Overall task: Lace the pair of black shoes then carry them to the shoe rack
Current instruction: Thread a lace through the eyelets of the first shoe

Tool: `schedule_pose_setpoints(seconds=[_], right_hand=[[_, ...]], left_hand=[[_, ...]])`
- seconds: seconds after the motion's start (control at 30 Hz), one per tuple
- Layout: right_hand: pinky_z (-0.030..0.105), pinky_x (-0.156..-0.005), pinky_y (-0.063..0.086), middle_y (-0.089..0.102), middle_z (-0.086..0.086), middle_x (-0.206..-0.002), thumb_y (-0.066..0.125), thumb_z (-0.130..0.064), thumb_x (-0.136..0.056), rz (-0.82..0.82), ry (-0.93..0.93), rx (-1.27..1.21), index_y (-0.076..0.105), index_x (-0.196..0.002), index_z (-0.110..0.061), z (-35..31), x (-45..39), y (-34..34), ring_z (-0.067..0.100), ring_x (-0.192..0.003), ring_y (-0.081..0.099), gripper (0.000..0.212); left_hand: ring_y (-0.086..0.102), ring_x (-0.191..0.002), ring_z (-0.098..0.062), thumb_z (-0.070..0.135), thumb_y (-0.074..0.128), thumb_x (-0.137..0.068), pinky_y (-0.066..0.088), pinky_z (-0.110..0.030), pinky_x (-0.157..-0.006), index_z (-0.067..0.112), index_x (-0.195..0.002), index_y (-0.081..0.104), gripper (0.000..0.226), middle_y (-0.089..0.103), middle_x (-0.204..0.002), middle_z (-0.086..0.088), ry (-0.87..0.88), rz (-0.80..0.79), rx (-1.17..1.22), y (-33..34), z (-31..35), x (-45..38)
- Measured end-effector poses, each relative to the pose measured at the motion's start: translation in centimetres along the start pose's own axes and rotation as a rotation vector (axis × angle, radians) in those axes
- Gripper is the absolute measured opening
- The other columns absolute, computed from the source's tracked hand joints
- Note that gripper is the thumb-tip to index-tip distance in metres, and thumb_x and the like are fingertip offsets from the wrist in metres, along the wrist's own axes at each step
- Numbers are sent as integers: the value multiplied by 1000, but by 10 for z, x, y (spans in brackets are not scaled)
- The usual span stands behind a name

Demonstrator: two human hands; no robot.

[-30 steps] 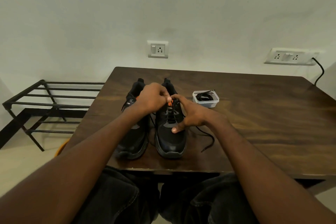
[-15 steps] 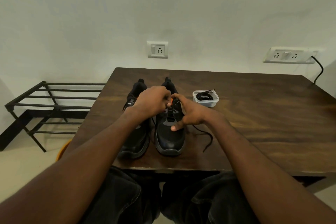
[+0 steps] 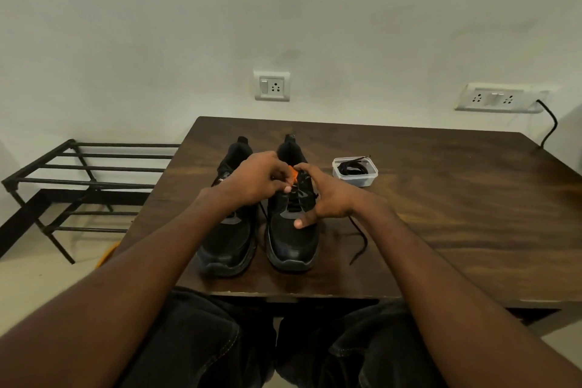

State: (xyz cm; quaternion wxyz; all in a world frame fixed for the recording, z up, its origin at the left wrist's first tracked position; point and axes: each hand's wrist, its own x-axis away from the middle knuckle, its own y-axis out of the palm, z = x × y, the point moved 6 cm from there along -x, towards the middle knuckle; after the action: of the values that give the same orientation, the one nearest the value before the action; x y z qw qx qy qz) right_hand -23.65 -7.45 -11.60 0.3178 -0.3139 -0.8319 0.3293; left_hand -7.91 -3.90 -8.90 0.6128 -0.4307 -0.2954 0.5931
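Note:
Two black shoes stand side by side on the dark wooden table (image 3: 441, 198), toes toward me. The right shoe (image 3: 293, 242) has an orange tongue lining and a black lace (image 3: 360, 244) partly threaded, one end trailing onto the table to its right. My left hand (image 3: 255, 179) hovers over the upper eyelets, fingers curled and pinching the lace. My right hand (image 3: 327, 198) grips the right side of that shoe near the eyelets, thumb lying across the laces. The left shoe (image 3: 228, 246) sits partly hidden under my left wrist.
A small clear plastic tub (image 3: 355, 171) holding another black lace stands right of the shoes. A black metal shoe rack (image 3: 82, 179) stands on the floor left of the table. Wall sockets (image 3: 271, 86) and a plugged cable (image 3: 549, 123) lie behind. My knees are under the table's front edge.
Both hands stay at the right shoe's eyelets, shifting only slightly; the camera view has risen a little.

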Motion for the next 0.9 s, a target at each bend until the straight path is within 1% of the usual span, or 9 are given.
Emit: schedule_pose_setpoints(seconds=[0.13, 0.27, 0.43, 0.5, 0.57, 0.6, 0.67, 0.73, 0.9], right_hand=[[47, -117, 37, 34, 2, -166, 95, -27, -72, 10, -11, 9, 12, -163, -41, 0, 0, -1, 29, -151, 36, 124], [47, -118, 36, 35, 3, -165, 96, -26, -72, 8, -11, 4, 12, -163, -40, 0, 3, 0, 28, -151, 36, 124], [47, -120, 34, 32, 3, -167, 96, -25, -71, 10, -8, -19, 12, -163, -39, 0, 4, -1, 29, -152, 33, 125], [47, -120, 35, 33, 3, -166, 96, -25, -71, 3, -7, -21, 13, -163, -40, 0, 4, 0, 30, -152, 34, 125], [46, -118, 36, 34, 4, -165, 96, -23, -71, -1, -4, -27, 13, -163, -40, 0, 3, 0, 30, -151, 35, 124], [46, -118, 36, 34, 4, -165, 96, -23, -72, -1, -4, -29, 14, -163, -40, -1, 3, 0, 30, -151, 36, 124], [46, -117, 36, 34, 3, -166, 95, -23, -72, -2, -7, -26, 13, -163, -40, -1, 3, 0, 30, -151, 35, 123], [46, -117, 37, 34, 3, -166, 95, -24, -73, -3, -4, -19, 12, -163, -40, 0, 3, 0, 29, -151, 35, 124], [46, -115, 39, 36, 5, -164, 95, -24, -73, -7, 4, -16, 11, -163, -43, 1, 0, 1, 30, -149, 38, 124]], left_hand=[[58, -80, -5, 17, 78, -90, 46, -19, -77, 26, -102, 76, 16, 57, -88, 15, -11, -5, -99, -9, 2, -3], [61, -82, -2, 18, 71, -95, 48, -19, -78, 28, -91, 71, 11, 66, -93, 11, -46, -12, -55, -11, 2, -1], [69, -90, -8, 17, 60, -102, 49, -25, -75, 24, -96, 63, 10, 75, -103, 0, -202, 218, 474, -32, -10, 0], [75, -95, -17, 16, 49, -108, 53, -28, -70, 15, -101, 59, 12, 78, -102, -5, -219, 216, 824, -40, -10, 3], [73, -87, -26, 14, 43, -110, 51, -28, -60, 12, -101, 53, 14, 72, -91, -8, -222, 193, 1084, -42, -9, 7], [68, -80, -25, 14, 44, -110, 48, -26, -56, 14, -101, 52, 12, 67, -85, -6, -228, 201, 1054, -40, -10, 9], [60, -75, -15, 20, 55, -105, 45, -22, -60, 21, -106, 54, 1, 61, -86, 0, -203, 197, 632, -33, -8, 9], [60, -80, -9, 24, 68, -98, 48, -22, -70, 26, -107, 60, 13, 61, -92, 4, -104, 97, 211, -16, 1, 5], [63, -79, -5, 18, 73, -93, 56, -32, -85, 24, -82, 69, 14, 67, -84, 8, -108, 27, -6, -7, 2, 0]])
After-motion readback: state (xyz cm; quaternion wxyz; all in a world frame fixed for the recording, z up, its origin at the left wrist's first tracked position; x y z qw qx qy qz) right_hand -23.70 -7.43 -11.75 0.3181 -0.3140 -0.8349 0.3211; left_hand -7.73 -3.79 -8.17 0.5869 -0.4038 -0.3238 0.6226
